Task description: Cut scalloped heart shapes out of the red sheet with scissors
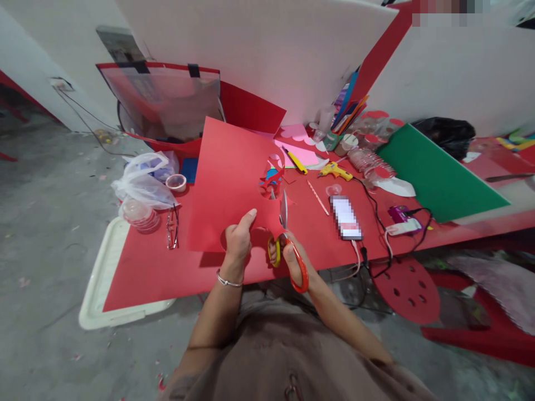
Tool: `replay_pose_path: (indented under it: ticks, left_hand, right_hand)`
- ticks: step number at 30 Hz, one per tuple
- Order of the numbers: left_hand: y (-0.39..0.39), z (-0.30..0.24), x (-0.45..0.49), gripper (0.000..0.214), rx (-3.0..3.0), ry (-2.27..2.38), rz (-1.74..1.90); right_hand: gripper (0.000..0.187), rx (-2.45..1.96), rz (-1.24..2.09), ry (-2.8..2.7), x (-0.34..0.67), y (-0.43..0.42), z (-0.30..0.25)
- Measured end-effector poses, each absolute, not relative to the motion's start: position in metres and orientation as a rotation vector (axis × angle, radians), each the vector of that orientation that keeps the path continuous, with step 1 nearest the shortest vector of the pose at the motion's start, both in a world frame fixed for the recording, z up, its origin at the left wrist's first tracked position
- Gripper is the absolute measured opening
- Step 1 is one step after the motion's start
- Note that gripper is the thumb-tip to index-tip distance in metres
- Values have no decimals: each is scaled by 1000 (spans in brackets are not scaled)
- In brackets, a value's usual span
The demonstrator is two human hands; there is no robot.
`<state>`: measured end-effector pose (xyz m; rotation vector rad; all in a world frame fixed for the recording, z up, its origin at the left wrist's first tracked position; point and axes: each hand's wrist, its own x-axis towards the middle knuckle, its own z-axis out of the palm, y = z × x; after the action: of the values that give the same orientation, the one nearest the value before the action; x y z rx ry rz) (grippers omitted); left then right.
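A large red sheet of card (225, 172) is held up over the table, with curved pieces cut out of its right and lower edges. My left hand (238, 238) grips it at the lower edge, thumb on top and fingers beneath. In my right hand (292, 259) is a pair of scissors (284, 211) with one orange-red and one yellow handle. Their blades are spread apart at the right edge of the card, by a round cutout. Loose red scraps (270, 184) lie just beyond the blades.
On the red table (167, 278) lie a yellow utility knife (295, 160), a yellow glue gun (335, 171), a pencil (318, 197), a phone (346, 217) and glasses (172, 227). A plastic bag (146, 181) stands left; a green board (438, 178) leans right. Cables hang over the front edge.
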<state>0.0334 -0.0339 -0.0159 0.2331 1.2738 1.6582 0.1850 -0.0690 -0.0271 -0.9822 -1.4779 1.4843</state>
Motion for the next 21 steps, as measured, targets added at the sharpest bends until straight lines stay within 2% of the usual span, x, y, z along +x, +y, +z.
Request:
replay_pose_path:
  ticks: [11,17,21]
  left_hand:
    - [-35,-18,33,44,251,1283,1636]
    - [-33,-20,34,39,259,1271,1653]
    - [-33,-20,34,46,310,1339,1638]
  right_hand:
    - [67,-1000,1477,-1462,180,-71,-24]
    - [64,-981,1504,-1423,178,-71,-30]
    - [63,-983,1517,-1416,179,-70,-33]
